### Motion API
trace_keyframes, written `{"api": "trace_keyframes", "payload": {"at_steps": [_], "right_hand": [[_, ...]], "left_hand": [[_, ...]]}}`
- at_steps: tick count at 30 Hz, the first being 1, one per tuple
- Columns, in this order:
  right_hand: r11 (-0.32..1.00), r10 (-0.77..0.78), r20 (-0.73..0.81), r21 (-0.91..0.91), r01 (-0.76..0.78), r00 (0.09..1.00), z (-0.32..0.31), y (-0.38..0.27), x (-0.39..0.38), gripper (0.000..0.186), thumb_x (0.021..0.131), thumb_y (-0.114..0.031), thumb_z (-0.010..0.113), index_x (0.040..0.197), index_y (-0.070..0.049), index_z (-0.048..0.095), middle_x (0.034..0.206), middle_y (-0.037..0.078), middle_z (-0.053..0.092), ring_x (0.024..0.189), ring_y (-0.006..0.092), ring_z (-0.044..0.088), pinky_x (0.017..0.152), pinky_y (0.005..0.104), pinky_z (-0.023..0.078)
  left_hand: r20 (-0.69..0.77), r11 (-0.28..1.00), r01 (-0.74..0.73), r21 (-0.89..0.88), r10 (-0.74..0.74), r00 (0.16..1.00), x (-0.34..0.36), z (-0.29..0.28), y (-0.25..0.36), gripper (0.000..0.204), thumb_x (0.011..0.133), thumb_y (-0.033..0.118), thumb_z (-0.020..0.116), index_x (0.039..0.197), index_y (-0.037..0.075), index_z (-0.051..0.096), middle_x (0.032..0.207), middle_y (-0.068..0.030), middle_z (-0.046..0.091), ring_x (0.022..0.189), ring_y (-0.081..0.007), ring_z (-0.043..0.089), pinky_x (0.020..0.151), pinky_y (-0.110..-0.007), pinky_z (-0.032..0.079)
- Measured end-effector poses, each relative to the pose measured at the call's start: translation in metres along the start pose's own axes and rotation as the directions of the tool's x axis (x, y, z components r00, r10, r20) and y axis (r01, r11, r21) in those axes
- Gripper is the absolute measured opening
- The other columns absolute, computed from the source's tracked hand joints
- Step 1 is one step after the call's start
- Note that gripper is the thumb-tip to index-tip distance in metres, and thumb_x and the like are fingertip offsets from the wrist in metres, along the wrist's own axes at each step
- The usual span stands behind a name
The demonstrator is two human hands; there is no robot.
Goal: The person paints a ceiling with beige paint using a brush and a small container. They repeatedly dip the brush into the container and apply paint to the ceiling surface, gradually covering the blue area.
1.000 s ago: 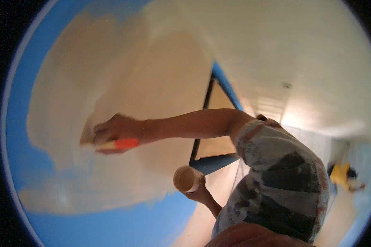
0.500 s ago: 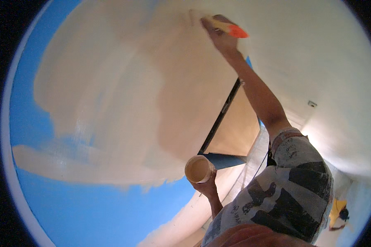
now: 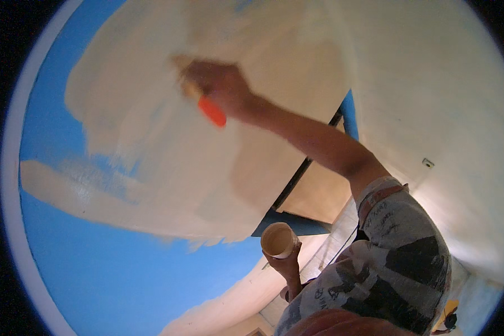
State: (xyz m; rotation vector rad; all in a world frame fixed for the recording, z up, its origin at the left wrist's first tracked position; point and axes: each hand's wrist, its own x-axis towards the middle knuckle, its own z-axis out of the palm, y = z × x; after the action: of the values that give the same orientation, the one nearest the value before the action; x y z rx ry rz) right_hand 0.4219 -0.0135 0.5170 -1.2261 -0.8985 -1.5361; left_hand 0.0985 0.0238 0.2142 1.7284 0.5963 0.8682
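With fingers of right hand (image 3: 219,84) curled tight around the paintbrush (image 3: 212,112), slants its long axis up-left before the cream-smeared wall (image 3: 168,179), well apart from the paint cup (image 3: 278,241) in left hand (image 3: 285,264).

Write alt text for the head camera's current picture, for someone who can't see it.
A person's right hand, slightly blurred, holds an orange-ended paintbrush at a patchy beige and blue wall. The left hand holds a cup below. Near the lower right edge, someone in yellow is partly visible.

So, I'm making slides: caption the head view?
Right hand with a brush, left hand holding a cup, at a blue-and-cream wall.
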Motion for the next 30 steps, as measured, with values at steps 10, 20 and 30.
{"api": "trace_keyframes", "payload": {"at_steps": [10,20,30], "right_hand": [[0.807,0.553,-0.049,0.281,-0.520,0.832,-0.057,0.151,0.000,0.022,0.090,-0.018,0.068,0.079,-0.002,0.058,0.069,0.002,0.056,0.065,0.0146,0.056,0.056,0.0288,0.046],[0.986,0.131,0.033,-0.106,-0.127,0.991,0.003,0.054,-0.070,0.015,0.085,-0.022,0.071,0.088,-0.008,0.064,0.085,0.002,0.068,0.072,0.0163,0.065,0.066,0.0307,0.052],[0.897,0.040,-0.004,0.440,-0.035,0.999,0.117,-0.118,-0.142,0.022,0.078,-0.014,0.074,0.097,-0.012,0.062,0.089,0.006,0.065,0.079,0.0239,0.065,0.067,0.0345,0.054]], "left_hand": [[0.023,0.999,-0.036,0.039,0.035,0.999,-0.002,-0.007,-0.002,0.090,0.052,0.017,0.094,0.126,0.005,0.046,0.120,-0.0125,0.058,0.111,-0.0262,0.057,0.094,-0.040,0.048],[0.021,0.988,-0.022,0.156,0.019,1.000,-0.008,-0.027,-0.057,0.088,0.053,0.021,0.094,0.125,0.006,0.047,0.115,-0.0124,0.061,0.107,-0.0271,0.060,0.090,-0.039,0.049],[0.021,0.988,0.008,0.152,-0.011,1.000,-0.008,-0.030,-0.083,0.089,0.052,0.020,0.095,0.125,0.006,0.047,0.116,-0.0141,0.061,0.109,-0.0269,0.060,0.090,-0.038,0.051]]}}
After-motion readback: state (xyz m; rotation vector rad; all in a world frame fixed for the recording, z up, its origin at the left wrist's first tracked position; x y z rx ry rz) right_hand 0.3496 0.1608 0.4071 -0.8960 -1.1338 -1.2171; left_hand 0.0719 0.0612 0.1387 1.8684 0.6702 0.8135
